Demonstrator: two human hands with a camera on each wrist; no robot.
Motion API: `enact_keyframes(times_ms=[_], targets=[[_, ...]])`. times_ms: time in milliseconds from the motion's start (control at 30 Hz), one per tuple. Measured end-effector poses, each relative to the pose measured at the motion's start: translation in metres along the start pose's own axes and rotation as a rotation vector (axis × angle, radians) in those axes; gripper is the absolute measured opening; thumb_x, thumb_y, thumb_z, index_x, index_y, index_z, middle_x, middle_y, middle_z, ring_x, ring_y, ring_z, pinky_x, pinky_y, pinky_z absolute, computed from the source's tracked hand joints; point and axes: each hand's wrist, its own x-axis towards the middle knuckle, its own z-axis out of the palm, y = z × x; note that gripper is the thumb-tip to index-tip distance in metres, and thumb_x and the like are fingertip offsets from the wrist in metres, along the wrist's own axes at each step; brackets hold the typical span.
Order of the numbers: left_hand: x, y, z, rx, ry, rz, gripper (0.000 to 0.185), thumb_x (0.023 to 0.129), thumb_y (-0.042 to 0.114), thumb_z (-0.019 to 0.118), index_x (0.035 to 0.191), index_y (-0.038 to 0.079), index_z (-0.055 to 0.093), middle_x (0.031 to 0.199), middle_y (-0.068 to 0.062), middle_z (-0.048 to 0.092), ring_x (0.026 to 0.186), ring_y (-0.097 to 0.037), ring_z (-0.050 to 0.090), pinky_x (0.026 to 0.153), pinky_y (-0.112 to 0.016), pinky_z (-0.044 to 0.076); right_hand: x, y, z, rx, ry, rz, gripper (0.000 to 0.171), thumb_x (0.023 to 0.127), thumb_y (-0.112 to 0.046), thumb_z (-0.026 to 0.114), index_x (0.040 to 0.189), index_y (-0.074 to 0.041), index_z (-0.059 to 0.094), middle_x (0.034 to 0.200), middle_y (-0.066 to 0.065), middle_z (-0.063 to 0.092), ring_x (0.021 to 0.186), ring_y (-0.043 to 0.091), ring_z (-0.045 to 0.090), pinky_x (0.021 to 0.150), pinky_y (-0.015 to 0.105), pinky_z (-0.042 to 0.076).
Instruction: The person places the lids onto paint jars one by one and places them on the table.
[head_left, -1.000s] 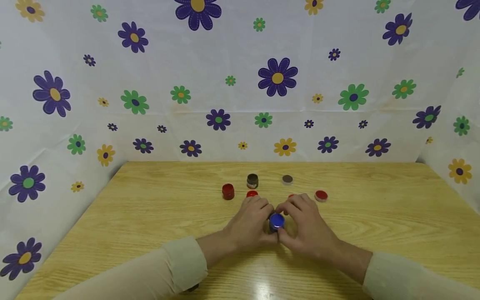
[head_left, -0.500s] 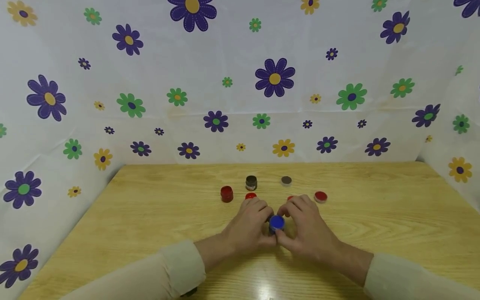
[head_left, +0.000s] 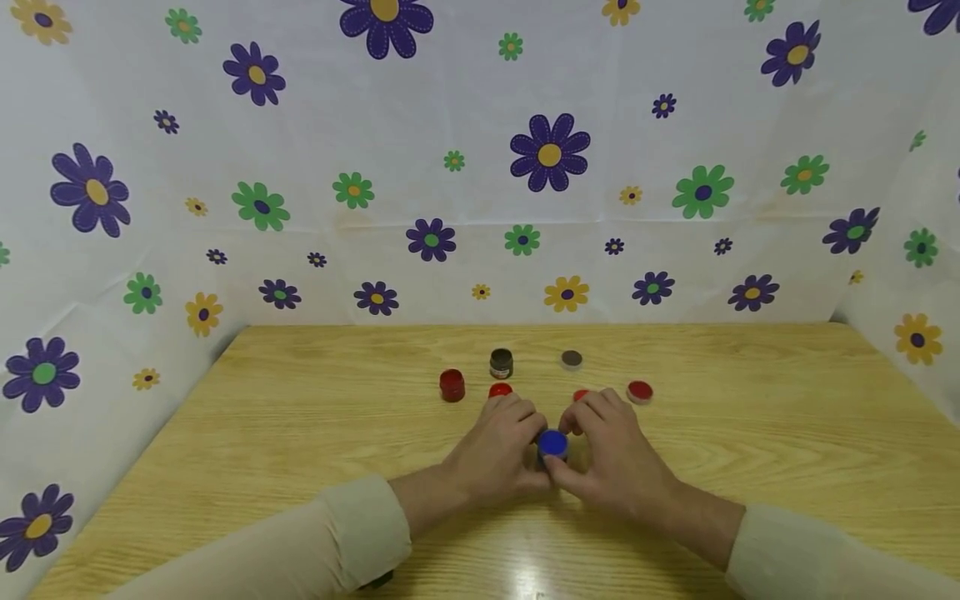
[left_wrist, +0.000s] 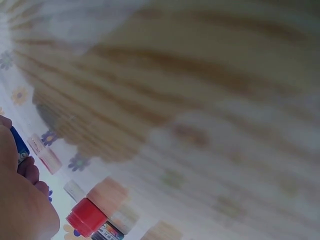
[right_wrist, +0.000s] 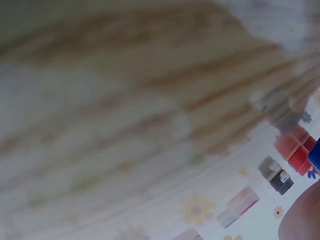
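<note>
Sleeves, two, pale: the left at lower left of the frame, the right at lower right. Dark item, one, at the bottom edge, mostly covered by your left sleeve; kind not legible.

Hands, two, bare, just below centre. Your left hand has its fingers curled about the side of the jar; your right hand pinches its top, thumb on the near rim. Blue-topped paint jar, one, between both hands.

Step in hand, by judgement: work at the rim of this jar's top, your left steadying and your right turning or prising. The next move calls for a firm left hold and a level right one, lest paint spill. Direction of turn: cannot be told.

Beyond the hands, on the wood-grain table: bright red jar, partly hidden by your left knuckles; small red piece, largely behind your right fingers, perhaps a lid; red lid, right of it; dark red jar, lidless, left of centre; dark jar and grey-brown lid, farthest back.

Backdrop: flowered cloth, filling the upper frame.

Wrist views: largely blurred, the blue jar cut off at the outer edges.
</note>
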Motion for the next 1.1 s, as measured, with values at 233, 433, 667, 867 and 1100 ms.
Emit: enact_keyframes(times_ms=[233, 433, 667, 867, 1100], targets=[[-0.0002, 0.0006, 0.0017, -0.003, 0.010, 0.006, 0.035, 0.076, 0.042, 0.081, 0.089, 0.014, 0.066, 0.087, 0.006, 0.060, 0.084, -0.011, 0.048, 0.084, -0.031, 0.042, -0.0009, 0.0011, -0.0006, -0.006, -0.019, 0.019, 0.031, 0.080, -0.036, 0.078, 0.094, -0.015, 0.060, 0.091, -0.007, 0.054, 0.090, 0.011, 0.042, 0.085, 0.034, 0.039], [0.0000, 0.0002, 0.0020, 0.027, -0.011, 0.002, 0.037, 0.077, 0.045, 0.080, 0.090, 0.014, 0.066, 0.088, 0.006, 0.060, 0.085, -0.011, 0.048, 0.086, -0.032, 0.042, -0.0003, -0.0004, -0.0013, -0.007, -0.049, 0.064, 0.037, 0.080, -0.044, 0.080, 0.090, -0.018, 0.056, 0.088, -0.008, 0.050, 0.087, 0.010, 0.039, 0.081, 0.032, 0.037], [0.0002, -0.0004, 0.0027, 0.011, -0.011, -0.017, 0.037, 0.073, 0.042, 0.082, 0.091, 0.014, 0.065, 0.089, 0.006, 0.058, 0.085, -0.011, 0.048, 0.085, -0.031, 0.042, -0.0002, 0.0002, -0.0028, -0.001, -0.060, 0.076, 0.040, 0.081, -0.044, 0.078, 0.101, -0.015, 0.061, 0.094, -0.006, 0.055, 0.092, 0.012, 0.044, 0.086, 0.038, 0.038], [0.0000, -0.0002, 0.0043, 0.008, 0.003, -0.013, 0.037, 0.075, 0.044, 0.081, 0.094, 0.015, 0.066, 0.089, 0.006, 0.059, 0.084, -0.011, 0.048, 0.084, -0.031, 0.041, -0.0003, 0.0017, -0.0010, 0.019, -0.030, -0.014, 0.030, 0.078, -0.030, 0.078, 0.102, -0.017, 0.064, 0.095, -0.005, 0.056, 0.091, 0.012, 0.044, 0.087, 0.041, 0.037], [-0.0009, -0.0016, 0.0049, 0.009, 0.032, -0.003, 0.040, 0.076, 0.049, 0.080, 0.093, 0.015, 0.067, 0.088, 0.006, 0.059, 0.083, -0.011, 0.047, 0.083, -0.031, 0.040, 0.0001, 0.0006, 0.0011, -0.070, 0.019, -0.113, 0.029, 0.076, -0.028, 0.076, 0.099, -0.015, 0.065, 0.092, -0.003, 0.055, 0.090, 0.014, 0.043, 0.086, 0.040, 0.037]])
